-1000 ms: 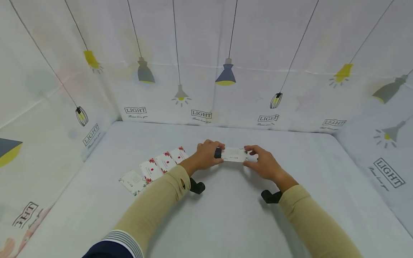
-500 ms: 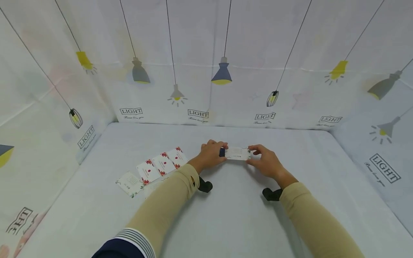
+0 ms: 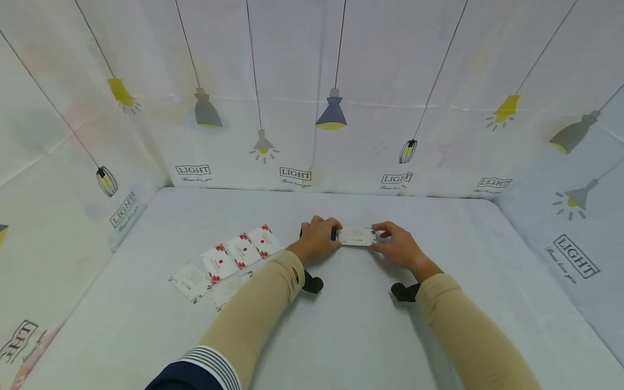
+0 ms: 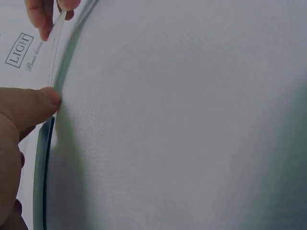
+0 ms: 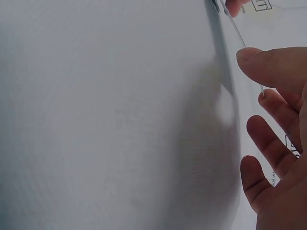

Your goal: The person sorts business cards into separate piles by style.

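Note:
Between both hands, a white printed card (image 3: 357, 236) with green leaf corners is stretched out sideways above the table. My left hand (image 3: 319, 238) grips its left end with thumb and fingers, along with a flat dark blue piece (image 3: 333, 233) whose long edge shows under the thumb in the left wrist view. My right hand (image 3: 400, 246) pinches the card's right end between thumb and index finger; its other fingers are spread loosely in the right wrist view. Seen from the wrists, the card (image 5: 242, 40) is nearly edge-on and slightly bowed.
Left of the hands, three white cards with red flowers (image 3: 242, 250) lie in a slanting row on the white table (image 3: 361, 336). Two leaf-printed cards (image 3: 190, 281) lie nearer, one partly behind the left sleeve (image 3: 258, 309). A lamp-printed cloth (image 3: 370, 65) hangs behind.
Both hands keep their hold on the card, with little movement. The head view has turned slightly, and more of the second leaf-printed card shows beside the left sleeve.

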Action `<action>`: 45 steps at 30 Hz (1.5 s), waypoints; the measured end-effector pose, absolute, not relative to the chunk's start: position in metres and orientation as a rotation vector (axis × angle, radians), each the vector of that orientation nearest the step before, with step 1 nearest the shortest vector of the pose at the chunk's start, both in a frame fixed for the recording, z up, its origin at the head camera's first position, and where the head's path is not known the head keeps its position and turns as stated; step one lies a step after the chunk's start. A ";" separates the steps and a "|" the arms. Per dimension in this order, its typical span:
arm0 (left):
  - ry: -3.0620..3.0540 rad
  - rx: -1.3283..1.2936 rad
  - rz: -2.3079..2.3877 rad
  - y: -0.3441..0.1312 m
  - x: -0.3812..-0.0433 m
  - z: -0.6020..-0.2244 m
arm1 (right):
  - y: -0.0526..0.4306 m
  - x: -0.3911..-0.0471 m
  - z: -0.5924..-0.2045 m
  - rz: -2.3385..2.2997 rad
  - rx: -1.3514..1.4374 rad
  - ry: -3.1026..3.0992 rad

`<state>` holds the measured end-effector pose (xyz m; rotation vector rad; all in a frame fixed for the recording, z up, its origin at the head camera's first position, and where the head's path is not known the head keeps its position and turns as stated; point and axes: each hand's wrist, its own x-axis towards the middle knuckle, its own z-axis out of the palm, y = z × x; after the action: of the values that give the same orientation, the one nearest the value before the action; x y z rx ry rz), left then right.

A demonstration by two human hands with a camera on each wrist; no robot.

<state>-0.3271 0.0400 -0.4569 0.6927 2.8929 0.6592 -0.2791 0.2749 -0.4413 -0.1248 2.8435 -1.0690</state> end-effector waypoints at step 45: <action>2.854 0.633 0.601 0.045 -0.326 -0.445 | 0.270 -0.290 -0.450 -1.031 -0.062 2.821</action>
<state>-0.3260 0.0453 -0.4454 0.6333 2.8535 0.6005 -0.2902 0.2701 -0.4503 -0.0624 2.8213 -1.0307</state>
